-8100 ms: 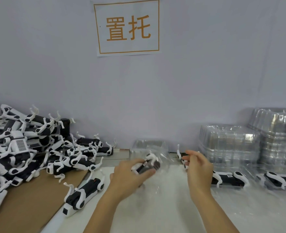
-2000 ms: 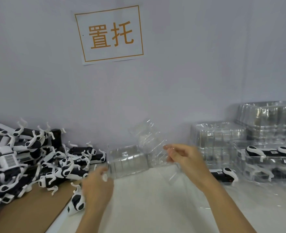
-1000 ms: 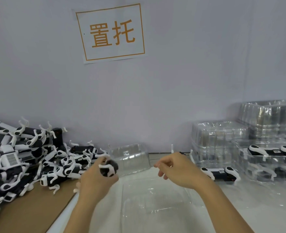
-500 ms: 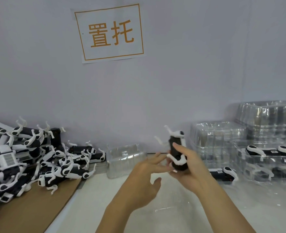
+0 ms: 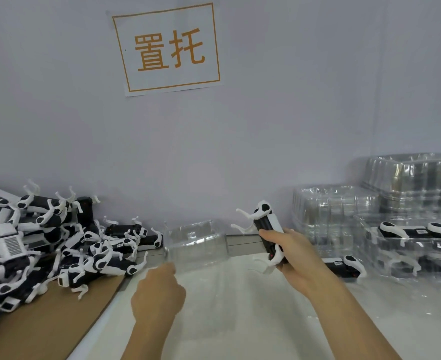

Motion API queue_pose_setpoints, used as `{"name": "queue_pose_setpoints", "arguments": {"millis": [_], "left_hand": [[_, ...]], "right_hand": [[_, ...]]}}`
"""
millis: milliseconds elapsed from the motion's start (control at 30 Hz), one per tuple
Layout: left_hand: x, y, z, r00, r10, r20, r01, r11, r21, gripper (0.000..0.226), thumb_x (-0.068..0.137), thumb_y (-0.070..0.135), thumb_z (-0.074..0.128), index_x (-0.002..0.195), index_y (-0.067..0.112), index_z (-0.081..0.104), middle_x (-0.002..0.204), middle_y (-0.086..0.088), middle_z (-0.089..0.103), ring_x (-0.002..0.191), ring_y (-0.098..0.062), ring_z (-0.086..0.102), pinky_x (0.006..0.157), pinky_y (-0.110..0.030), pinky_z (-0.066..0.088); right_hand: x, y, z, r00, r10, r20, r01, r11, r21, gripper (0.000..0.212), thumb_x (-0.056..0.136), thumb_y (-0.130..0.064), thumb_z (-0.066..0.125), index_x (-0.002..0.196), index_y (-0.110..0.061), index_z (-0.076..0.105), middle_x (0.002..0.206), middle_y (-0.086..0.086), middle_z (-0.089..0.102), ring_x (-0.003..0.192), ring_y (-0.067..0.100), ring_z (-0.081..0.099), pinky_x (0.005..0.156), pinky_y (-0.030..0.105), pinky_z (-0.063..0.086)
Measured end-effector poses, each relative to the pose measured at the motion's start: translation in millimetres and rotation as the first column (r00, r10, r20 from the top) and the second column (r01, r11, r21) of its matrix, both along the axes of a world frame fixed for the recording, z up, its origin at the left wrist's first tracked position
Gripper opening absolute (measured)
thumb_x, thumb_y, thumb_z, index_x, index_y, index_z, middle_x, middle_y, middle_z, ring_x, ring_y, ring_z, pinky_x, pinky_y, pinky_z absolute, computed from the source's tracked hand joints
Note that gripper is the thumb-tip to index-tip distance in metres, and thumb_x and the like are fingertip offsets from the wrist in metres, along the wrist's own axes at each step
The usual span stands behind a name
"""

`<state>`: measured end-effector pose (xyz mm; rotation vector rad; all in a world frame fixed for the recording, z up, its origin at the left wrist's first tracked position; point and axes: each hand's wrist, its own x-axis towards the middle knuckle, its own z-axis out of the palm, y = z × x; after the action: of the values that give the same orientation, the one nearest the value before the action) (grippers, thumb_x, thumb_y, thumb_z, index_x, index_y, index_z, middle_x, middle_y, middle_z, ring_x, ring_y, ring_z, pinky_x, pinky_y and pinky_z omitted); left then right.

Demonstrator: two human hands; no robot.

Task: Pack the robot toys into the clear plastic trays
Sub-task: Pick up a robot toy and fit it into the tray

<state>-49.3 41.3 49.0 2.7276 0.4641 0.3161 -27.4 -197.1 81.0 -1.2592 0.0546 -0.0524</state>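
A pale wall (image 5: 292, 113) fills the upper half of the view, with a white sign (image 5: 171, 49) taped to it bearing two orange characters inside an orange border. Below it runs a white tabletop (image 5: 240, 320), with a brown cardboard sheet (image 5: 45, 320) covering its left end. On the cardboard lies a big jumbled pile of toys (image 5: 32, 242), black-and-white robot dogs with thin white legs sticking out. At the right, against the wall, stand stacks of trays (image 5: 408, 190), clear and empty, and in front of them packed trays (image 5: 416, 245) with toys sealed inside. A loose tray (image 5: 196, 242) stands near the wall at centre, blurred. The right hand (image 5: 297, 258) holds one toy (image 5: 267, 235) upright above the tabletop, fingers wrapped around its black body, its white legs pointing left. The left hand (image 5: 159, 294) hovers low near the loose tray's front corner with fingers curled in; whether it pinches the clear plastic cannot be told. Another toy (image 5: 344, 266) lies on the tabletop just right of the right hand.
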Motion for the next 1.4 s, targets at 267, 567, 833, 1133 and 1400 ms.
{"name": "queue_pose_setpoints", "arguments": {"millis": [267, 567, 833, 1133, 1400], "left_hand": [[-0.6, -11.2, 28.9, 0.938, -0.345, 0.014, 0.326, 0.869, -0.372, 0.024, 0.096, 0.029, 0.057, 0.081, 0.016, 0.071, 0.061, 0.002, 0.068, 0.047, -0.011, 0.061, 0.046, -0.019, 0.046], [9.0, -16.7, -24.2, 0.847, -0.523, 0.098, 0.532, 0.824, -0.195, 0.018, 0.094, 0.059, 0.052, 0.098, 0.049, 0.066, 0.136, 0.025, 0.043, 0.136, -0.007, 0.028, 0.106, -0.028, 0.030], [11.7, -15.3, -18.5, 0.883, -0.325, 0.338, 0.391, 0.908, -0.149, 0.026, 0.085, 0.030, 0.069, 0.104, 0.042, 0.056, 0.111, 0.015, 0.050, 0.107, -0.006, 0.046, 0.077, -0.016, 0.036], [15.0, 0.3, -38.8, 0.936, -0.303, 0.180, 0.333, 0.595, -0.731, 0.048, 0.093, 0.006, 0.049, 0.129, 0.037, 0.051, 0.142, 0.010, 0.049, 0.131, -0.017, 0.043, 0.102, -0.033, 0.034], [10.6, -7.5, -39.0, 0.953, -0.217, 0.209, 0.292, 0.488, -0.823, 0.046, 0.073, 0.027, 0.054, 0.115, 0.043, 0.063, 0.125, 0.005, 0.063, 0.114, -0.019, 0.059, 0.100, -0.043, 0.047]], "right_hand": [[-1.7, -2.4, 0.0, 1.000, -0.013, 0.004, 0.013, 0.995, -0.102, 0.003, 0.084, -0.010, 0.072, 0.082, -0.009, 0.070, 0.076, 0.007, 0.050, 0.064, 0.018, 0.046, 0.057, 0.026, 0.039], [-3.0, -1.7, 4.8, 0.985, -0.007, 0.175, 0.079, 0.907, -0.413, 0.007, 0.085, -0.018, 0.071, 0.089, -0.024, 0.074, 0.071, 0.000, 0.063, 0.059, 0.014, 0.054, 0.058, 0.026, 0.045], [-3.2, 11.2, -0.6, 0.924, 0.024, 0.383, 0.281, 0.638, -0.717, 0.011, 0.082, -0.017, 0.073, 0.080, -0.027, 0.071, 0.066, -0.011, 0.060, 0.056, 0.001, 0.052, 0.051, 0.012, 0.037], [-6.0, 17.2, 7.5, 0.838, 0.087, 0.538, 0.411, 0.548, -0.729, 0.020, 0.084, -0.012, 0.072, 0.101, -0.023, 0.072, 0.092, -0.007, 0.065, 0.089, 0.014, 0.056, 0.083, 0.035, 0.046], [-6.6, 39.5, -29.8, 0.946, 0.242, 0.214, 0.054, 0.535, -0.843, 0.034, 0.088, -0.017, 0.070, 0.119, -0.031, 0.069, 0.109, -0.015, 0.066, 0.104, 0.003, 0.058, 0.094, 0.023, 0.043]]}}
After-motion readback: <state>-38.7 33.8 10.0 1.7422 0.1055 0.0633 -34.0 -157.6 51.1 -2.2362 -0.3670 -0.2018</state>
